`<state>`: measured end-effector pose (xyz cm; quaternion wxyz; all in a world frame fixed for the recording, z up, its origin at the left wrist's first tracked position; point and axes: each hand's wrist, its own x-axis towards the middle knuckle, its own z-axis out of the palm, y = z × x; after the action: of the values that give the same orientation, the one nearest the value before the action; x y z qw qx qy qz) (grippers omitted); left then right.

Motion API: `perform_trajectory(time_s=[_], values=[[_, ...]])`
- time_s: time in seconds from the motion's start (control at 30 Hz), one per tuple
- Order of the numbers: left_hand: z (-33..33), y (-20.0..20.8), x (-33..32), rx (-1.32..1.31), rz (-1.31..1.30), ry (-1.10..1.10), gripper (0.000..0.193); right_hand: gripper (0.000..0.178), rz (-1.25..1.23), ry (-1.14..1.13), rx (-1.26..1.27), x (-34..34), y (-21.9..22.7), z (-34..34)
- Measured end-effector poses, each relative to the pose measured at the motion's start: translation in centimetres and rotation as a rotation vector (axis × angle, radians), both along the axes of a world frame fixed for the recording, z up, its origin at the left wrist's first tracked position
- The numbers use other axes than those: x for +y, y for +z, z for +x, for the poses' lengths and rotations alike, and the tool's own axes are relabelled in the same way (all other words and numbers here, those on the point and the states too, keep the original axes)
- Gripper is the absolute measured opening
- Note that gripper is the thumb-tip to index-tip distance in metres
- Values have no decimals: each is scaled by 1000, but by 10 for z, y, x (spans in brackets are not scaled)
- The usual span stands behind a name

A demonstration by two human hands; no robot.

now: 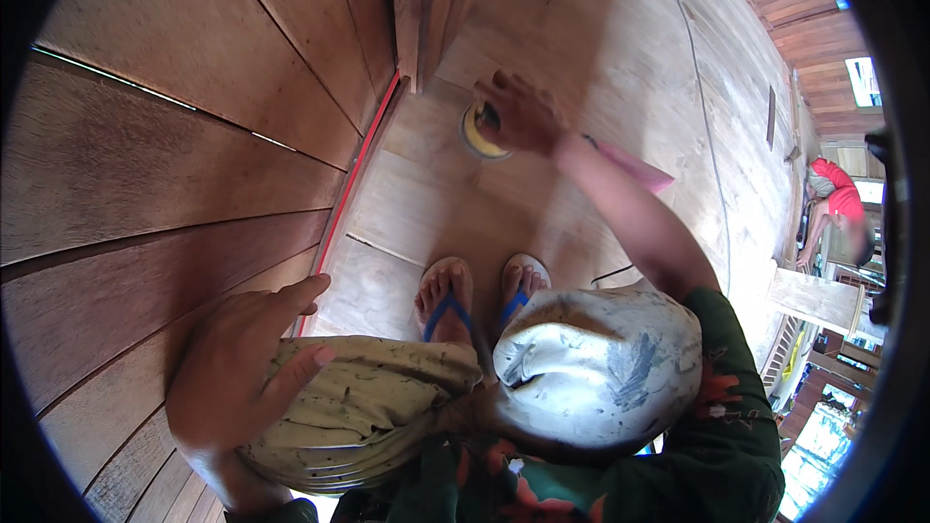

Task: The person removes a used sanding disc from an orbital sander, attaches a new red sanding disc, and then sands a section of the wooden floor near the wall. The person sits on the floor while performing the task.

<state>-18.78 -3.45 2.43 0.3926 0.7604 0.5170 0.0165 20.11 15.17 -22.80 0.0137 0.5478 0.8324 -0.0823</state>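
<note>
"Where is the round yellow container with the pale rim point(474, 136) sitting?"

"On the pale wooden floor point(639, 77), at the left edge of the person's right hand point(521, 114). Those fingers are bending over it, but blur is hiding their tips, so I can't tell whether they are pinching anything."

"And the left hand point(242, 363)?"

"It is hanging beside the stained tan trouser leg point(378, 407), thumb standing well apart from the fingers, apparently holding nothing."

"What could be going wrong from here?"

"The container could be tipping, if the fingers are pressing one side of its rim; anything loose inside might be spilling."

"Anything else?"

"The flat pink object point(641, 169) is lying right of the right wrist, so a sweeping forearm could be knocking it. Farther right, the thin dark cable point(699, 87) might be snagging something dragged across it."
</note>
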Motion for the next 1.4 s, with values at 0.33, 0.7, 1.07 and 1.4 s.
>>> perform_trajectory(time_s=[0.33, 0.7, 1.07, 1.4], values=[[-1, -4, 1, -4, 16, -35, 63, 52, -10, 303, 194, -115, -8, -43], [1, -1, 5, 10, -31, -36, 61, 57, -50, -93, 60, 44, -1, 43], [-1, -3, 4, 4, -90, 26, 59, 63, -89, 16, 14, -3, -1, 15], [0, -2, 3, 65, -115, 47, 62, 47, -48, 357, 195, -105, -15, -29]])
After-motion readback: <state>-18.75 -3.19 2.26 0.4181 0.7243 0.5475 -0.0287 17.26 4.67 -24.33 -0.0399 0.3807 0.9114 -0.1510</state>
